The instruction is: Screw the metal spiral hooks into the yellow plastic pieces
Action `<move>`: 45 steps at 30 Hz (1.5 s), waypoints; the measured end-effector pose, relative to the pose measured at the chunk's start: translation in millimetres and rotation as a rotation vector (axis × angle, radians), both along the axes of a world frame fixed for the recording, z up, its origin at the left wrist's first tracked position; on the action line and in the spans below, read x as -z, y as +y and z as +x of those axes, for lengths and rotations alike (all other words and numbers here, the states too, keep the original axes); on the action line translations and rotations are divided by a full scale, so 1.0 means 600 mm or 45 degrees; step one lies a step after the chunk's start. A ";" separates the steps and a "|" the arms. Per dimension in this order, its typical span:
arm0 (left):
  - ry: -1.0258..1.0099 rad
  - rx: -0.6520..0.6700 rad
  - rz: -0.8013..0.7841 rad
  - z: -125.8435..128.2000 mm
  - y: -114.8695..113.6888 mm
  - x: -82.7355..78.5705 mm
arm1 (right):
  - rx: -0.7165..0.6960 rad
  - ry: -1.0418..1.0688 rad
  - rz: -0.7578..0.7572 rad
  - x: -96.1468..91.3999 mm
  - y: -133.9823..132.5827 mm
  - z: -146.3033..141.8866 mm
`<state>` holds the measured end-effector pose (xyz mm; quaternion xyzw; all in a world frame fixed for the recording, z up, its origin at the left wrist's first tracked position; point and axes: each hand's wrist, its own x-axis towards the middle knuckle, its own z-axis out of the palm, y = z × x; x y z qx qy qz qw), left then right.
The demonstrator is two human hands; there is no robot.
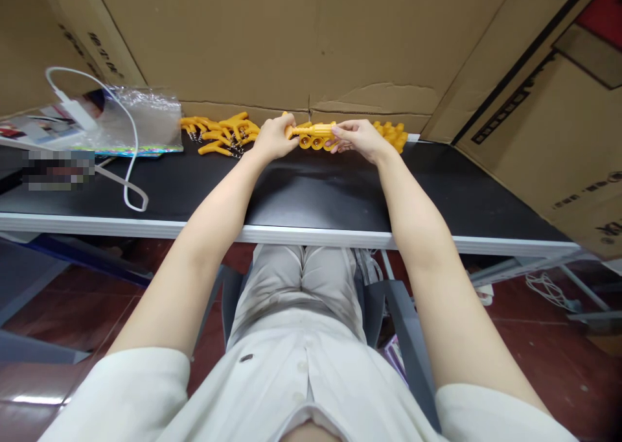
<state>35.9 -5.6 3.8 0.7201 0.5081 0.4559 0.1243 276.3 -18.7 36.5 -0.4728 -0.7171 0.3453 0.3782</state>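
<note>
Holding a small orange-yellow ribbed plastic piece (313,131) just over the far edge of the black table (311,196), about midway along it. Gripped at one end by the left hand (273,139), fingers curled shut round it; pinched at the other by the right hand (358,139), fingers likewise closed on it. Probably light, stiff and smooth, somewhat slippery, hardly fragile; best taken by both ends. Flanked by heaps of similar yellow plastic pieces (223,134) along the same edge.

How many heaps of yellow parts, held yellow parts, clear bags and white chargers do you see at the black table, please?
Heaps of yellow parts: 2, left heap and right heap
Held yellow part: 1
Clear bag: 1
White charger: 1
Total: 5
</note>
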 end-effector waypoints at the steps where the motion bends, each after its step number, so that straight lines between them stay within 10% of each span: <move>1: 0.001 -0.004 -0.003 0.001 -0.002 -0.001 | -0.003 0.001 -0.004 0.000 0.000 0.000; 36: 0.469 -0.117 -0.052 0.003 -0.004 0.006 | 0.016 0.394 -0.508 -0.004 -0.008 -0.021; 45: 0.229 -0.272 -0.025 -0.019 -0.015 -0.005 | 0.177 0.367 0.096 0.009 0.040 -0.058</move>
